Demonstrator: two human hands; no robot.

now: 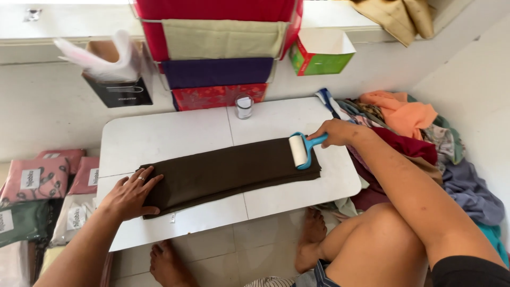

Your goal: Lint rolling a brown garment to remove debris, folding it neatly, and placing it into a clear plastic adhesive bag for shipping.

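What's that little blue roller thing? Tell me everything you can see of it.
The lint roller has a white cylindrical roll on a bright blue frame and a short blue handle, plastic by the look of it. It lies low, with its roll resting on the right end of the folded dark brown cloth, which is spread along the small white table. The right hand grips the handle from the right; the left hand presses flat on the cloth's other end, well apart from the roller.

dark brown folded cloth [228,172] lies flat in a long strip, slanting across the low white table; blue-handled lint roller [302,149] sits with its white drum on the cloth's right end.
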